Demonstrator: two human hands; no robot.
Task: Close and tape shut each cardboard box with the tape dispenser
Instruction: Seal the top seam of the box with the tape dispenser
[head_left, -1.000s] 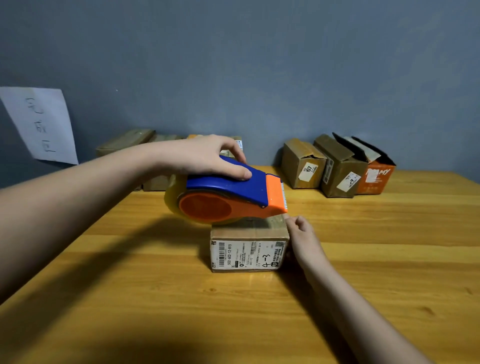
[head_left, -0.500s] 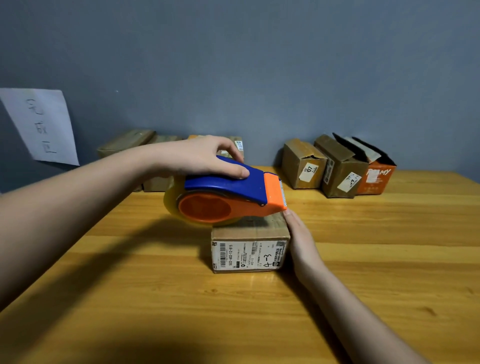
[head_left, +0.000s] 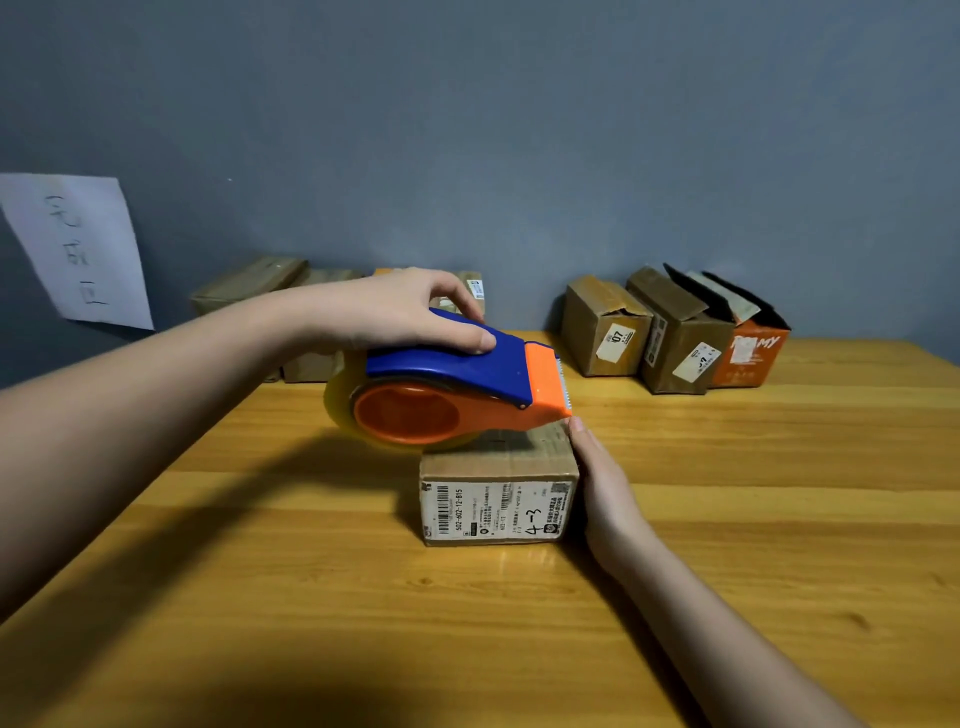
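A small closed cardboard box (head_left: 498, 499) with a white label marked "4-3" sits mid-table. My left hand (head_left: 400, 312) grips the blue and orange tape dispenser (head_left: 447, 389) from above and holds it on the box's top, its toothed blade at the box's far right edge. My right hand (head_left: 605, 483) lies flat against the box's right side, fingers straight, fingertips up near the blade. The box's top is mostly hidden by the dispenser.
Three boxes with raised flaps, two brown (head_left: 605, 327) (head_left: 680, 338) and one orange (head_left: 750, 353), stand at the back right by the wall. Several flat closed boxes (head_left: 249, 283) lie at the back left. A paper sheet (head_left: 78, 249) hangs on the wall.
The dispenser has shifted slightly left and down onto the box. My right hand has moved from the box's right corner to lie flat along its right side.
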